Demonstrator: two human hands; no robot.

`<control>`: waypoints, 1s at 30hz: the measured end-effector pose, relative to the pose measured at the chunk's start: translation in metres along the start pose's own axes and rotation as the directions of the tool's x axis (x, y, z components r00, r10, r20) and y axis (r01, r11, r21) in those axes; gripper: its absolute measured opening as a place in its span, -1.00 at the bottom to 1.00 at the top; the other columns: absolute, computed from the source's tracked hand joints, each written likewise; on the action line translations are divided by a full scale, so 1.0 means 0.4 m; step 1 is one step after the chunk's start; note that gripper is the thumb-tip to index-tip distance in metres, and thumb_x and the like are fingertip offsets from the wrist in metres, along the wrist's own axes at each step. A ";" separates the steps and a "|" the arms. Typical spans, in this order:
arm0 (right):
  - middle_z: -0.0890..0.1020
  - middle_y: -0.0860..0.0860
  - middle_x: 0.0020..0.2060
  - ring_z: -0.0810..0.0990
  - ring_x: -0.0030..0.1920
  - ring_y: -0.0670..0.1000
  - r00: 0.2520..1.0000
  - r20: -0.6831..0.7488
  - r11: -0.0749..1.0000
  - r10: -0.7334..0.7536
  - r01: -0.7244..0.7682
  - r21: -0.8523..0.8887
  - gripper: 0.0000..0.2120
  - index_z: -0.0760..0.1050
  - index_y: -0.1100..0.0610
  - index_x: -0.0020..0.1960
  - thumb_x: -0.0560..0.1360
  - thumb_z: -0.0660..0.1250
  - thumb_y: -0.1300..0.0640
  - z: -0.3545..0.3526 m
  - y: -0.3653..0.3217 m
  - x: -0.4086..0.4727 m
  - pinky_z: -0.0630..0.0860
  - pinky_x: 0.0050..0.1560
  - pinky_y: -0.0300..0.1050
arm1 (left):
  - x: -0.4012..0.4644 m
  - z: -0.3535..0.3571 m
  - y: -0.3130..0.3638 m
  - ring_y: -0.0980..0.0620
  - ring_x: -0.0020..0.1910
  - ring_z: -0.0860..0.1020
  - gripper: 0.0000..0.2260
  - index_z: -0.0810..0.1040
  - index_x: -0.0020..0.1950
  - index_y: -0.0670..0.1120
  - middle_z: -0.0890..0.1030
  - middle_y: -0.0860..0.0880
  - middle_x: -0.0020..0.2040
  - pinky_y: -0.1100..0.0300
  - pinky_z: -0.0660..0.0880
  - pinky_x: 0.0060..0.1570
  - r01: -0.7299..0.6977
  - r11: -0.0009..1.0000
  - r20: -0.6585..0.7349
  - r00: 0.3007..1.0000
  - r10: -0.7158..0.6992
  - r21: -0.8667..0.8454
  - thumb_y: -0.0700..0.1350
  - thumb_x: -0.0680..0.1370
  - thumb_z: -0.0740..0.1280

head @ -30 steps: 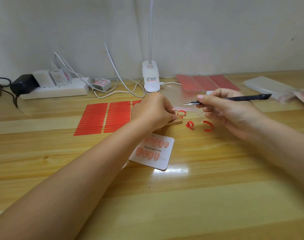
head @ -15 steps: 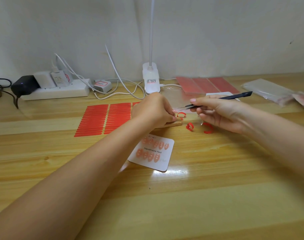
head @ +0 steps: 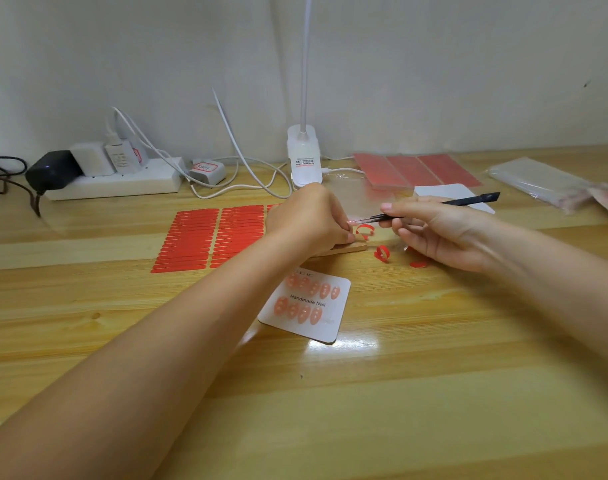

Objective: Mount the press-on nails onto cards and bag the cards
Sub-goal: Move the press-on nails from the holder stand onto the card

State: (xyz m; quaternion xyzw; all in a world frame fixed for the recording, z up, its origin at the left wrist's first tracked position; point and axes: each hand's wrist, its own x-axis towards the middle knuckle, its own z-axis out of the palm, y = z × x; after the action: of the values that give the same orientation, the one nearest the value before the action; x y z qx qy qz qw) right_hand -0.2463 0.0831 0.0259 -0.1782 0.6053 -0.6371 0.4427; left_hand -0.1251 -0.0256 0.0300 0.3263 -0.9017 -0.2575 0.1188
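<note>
Tweezers (head: 434, 207), black, pinched in the right hand (head: 444, 233), fingers curled round the shaft; the tips point left toward the left hand (head: 309, 220). A small pale pink nail (head: 351, 222) sits at the tweezer tips, right against the left fingertips; whether the tips clamp it is too small to tell.

Left hand grip: fingers curled down onto a wooden stick (head: 347, 248) lying flat on the bench (head: 399, 393), thumb pressing its top. What else the fingers hold is hidden.

Just right of that grip: curled red backing scraps, one loop (head: 364, 230) under the tweezer tips, another (head: 382, 253) a little further right, a third (head: 418, 264) below the right palm.

Nearer the camera than both hands: white card (head: 307, 306) printed "Handmade Nail", lying flat, two rows of pink nails on it, last place in the lower row bare.

Left of the left hand, partly under its wrist: sheets of red adhesive strips (head: 198, 240).

Beyond the hands: lamp base (head: 304, 161), power strip (head: 115, 183) with plugs, red sheets (head: 413, 168), a blank white card (head: 448, 195) behind the right hand. Far right: stack of clear bags (head: 538, 181).
</note>
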 end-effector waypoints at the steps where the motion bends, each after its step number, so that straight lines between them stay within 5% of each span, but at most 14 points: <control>1: 0.61 0.00 -0.46 0.55 -0.52 -0.19 1.000 -0.002 1.000 -0.005 0.005 0.008 -0.91 0.51 0.19 -0.24 0.43 0.38 0.27 0.000 0.001 0.000 0.46 -0.52 -0.42 | -0.001 0.000 0.000 -0.01 -0.04 0.58 -0.94 0.64 -0.17 0.00 0.60 0.06 -0.22 0.05 0.47 0.09 0.001 1.000 -0.001 1.000 -0.001 -0.001 -0.05 0.41 0.47; 10: 0.61 0.02 -0.45 0.53 -0.53 -0.19 0.998 0.018 0.998 -0.060 0.059 0.036 -0.86 0.44 0.16 -0.23 0.42 0.38 0.30 0.009 -0.010 -0.004 0.46 -0.51 -0.43 | -0.001 -0.003 0.006 -0.03 -0.05 0.59 -0.91 0.64 -0.14 0.00 0.61 0.02 -0.18 0.07 0.50 0.06 -0.009 1.000 0.009 1.000 0.009 0.016 -0.04 0.40 0.48; 19: 0.59 -0.06 -0.52 0.56 -0.50 -0.19 0.985 0.047 0.976 -0.164 0.169 -0.141 -0.87 0.47 0.15 -0.24 0.38 0.42 0.26 0.019 -0.029 -0.015 0.49 -0.47 -0.40 | -0.001 -0.006 0.007 -0.03 -0.07 0.59 -0.87 0.55 -0.28 0.05 0.54 0.08 -0.30 0.08 0.49 0.07 -0.006 0.999 0.021 1.000 0.006 0.034 -0.05 0.40 0.48; 30: 0.60 -0.06 -0.48 0.57 -0.48 -0.19 0.998 -0.043 0.998 -0.045 0.044 -0.033 -0.85 0.50 0.13 -0.29 0.43 0.40 0.24 -0.010 -0.003 -0.015 0.50 -0.46 -0.40 | -0.003 -0.007 0.007 -0.03 -0.06 0.59 -0.89 0.57 -0.28 0.04 0.59 0.04 -0.23 0.06 0.50 0.06 -0.012 1.000 0.030 0.999 0.011 0.018 -0.06 0.40 0.48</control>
State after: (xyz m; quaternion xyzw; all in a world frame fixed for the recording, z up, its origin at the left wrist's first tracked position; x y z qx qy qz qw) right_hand -0.2464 0.0900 0.0279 -0.1847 0.6209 -0.6408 0.4121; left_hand -0.1247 -0.0243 0.0337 0.3182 -0.9077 -0.2533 0.1037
